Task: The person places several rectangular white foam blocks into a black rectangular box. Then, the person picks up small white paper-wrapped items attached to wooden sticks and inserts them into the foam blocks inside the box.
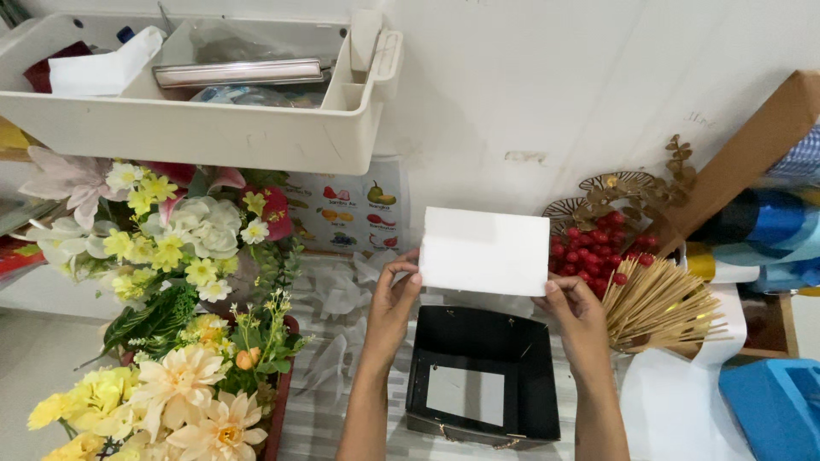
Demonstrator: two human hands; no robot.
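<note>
I see 2 hands holding a white block (pixel 484 251) upright above an open black box (pixel 483 376). My left hand (pixel 391 300) pinches the block's lower left corner between thumb and fingers; my right hand (pixel 577 314) grips its lower right corner the same way. The block's bottom edge hangs just above the box's far rim, not touching it. A white panel lies on the box floor. To the left, artificial flowers (pixel 175 256) crowd close to the left forearm. To the right, a bundle of wooden sticks (pixel 662 303) and red berries (pixel 598 248) sit just beside the right hand. A cream tray (pixel 256 128) overhangs well above.
</note>
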